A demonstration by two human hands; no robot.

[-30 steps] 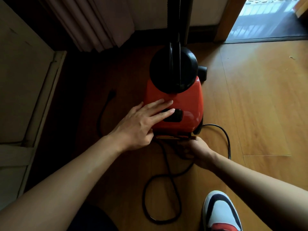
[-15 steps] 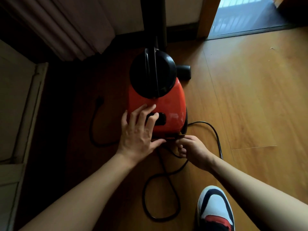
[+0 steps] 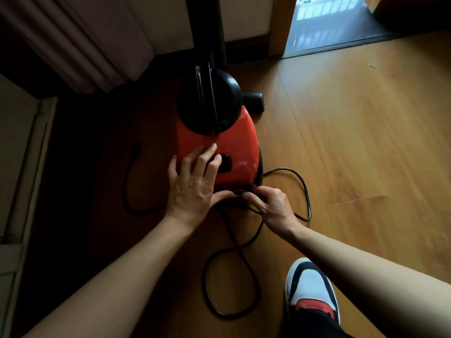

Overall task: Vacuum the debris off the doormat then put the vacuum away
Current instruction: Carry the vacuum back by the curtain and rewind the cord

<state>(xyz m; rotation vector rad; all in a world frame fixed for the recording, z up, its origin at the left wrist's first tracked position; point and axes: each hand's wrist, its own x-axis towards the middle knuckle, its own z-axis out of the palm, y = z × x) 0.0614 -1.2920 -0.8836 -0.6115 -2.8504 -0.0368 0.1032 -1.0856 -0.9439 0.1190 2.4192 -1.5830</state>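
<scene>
A red canister vacuum [image 3: 240, 147] with a black domed top [image 3: 210, 106] stands on the wooden floor near the wall. My left hand [image 3: 192, 184] rests flat on its red rear, fingers spread beside a black button [image 3: 225, 163]. My right hand [image 3: 271, 206] pinches the black power cord [image 3: 305, 189] right at the vacuum's rear base. The cord loops over the floor behind the vacuum, and its plug [image 3: 135, 151] lies in shadow to the left. No doormat is in view.
A curtain [image 3: 80, 40] hangs at the back left beside a pale panel [image 3: 17, 147]. A doorway [image 3: 324, 23] opens at the back right. My shoe [image 3: 310, 291] stands on the floor near the cord loop. Bare floorboards [image 3: 366, 142] stretch right.
My left hand slid back and turned so its fingers sit by the black button. My right hand rose to the vacuum's rear base and closed its fingertips on the cord.
</scene>
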